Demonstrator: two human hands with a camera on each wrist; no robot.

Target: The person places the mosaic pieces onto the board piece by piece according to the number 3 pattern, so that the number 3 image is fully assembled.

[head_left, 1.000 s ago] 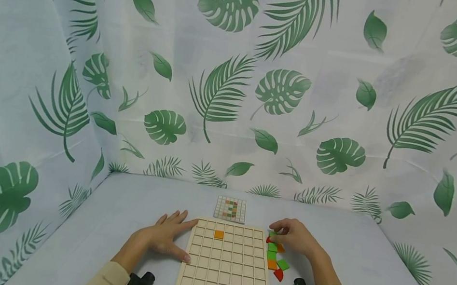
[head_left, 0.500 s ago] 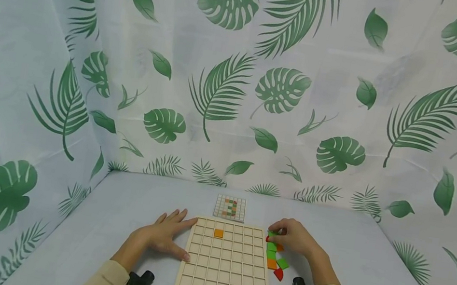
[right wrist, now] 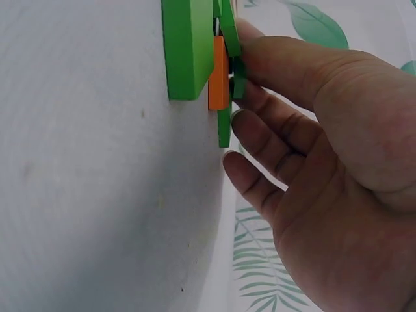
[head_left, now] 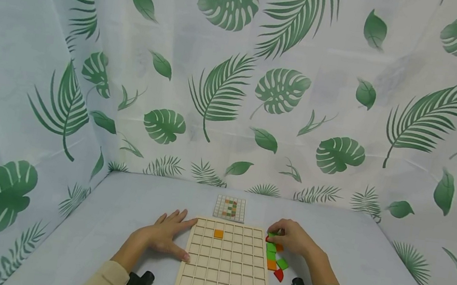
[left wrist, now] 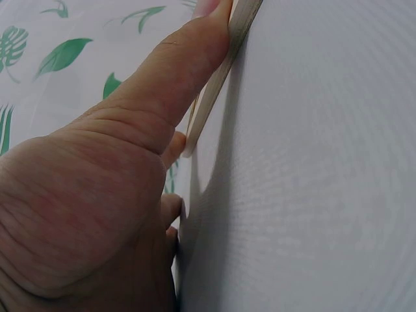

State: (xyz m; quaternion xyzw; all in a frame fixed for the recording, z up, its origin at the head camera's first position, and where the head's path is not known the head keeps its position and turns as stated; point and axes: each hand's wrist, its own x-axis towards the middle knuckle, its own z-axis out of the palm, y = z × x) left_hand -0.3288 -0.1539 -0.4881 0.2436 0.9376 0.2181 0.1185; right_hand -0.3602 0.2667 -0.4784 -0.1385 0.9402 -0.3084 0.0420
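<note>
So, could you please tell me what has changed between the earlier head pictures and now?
Nothing has visibly changed: I see no clear movement, and nothing plainly taken up or let go. The left hand still touches the left edge of the board, the right hand is still at the coloured pieces beside it, and the orange square remains in its cell.

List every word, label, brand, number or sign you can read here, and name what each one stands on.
None: no text is readable in any view.
Small card behind the board: a grid with a coloured pattern; any fine print would be too small to read.
Wooden board: grid lines only, no lettering visible.
Patterned backdrop: green leaves, no lettering visible.
</note>
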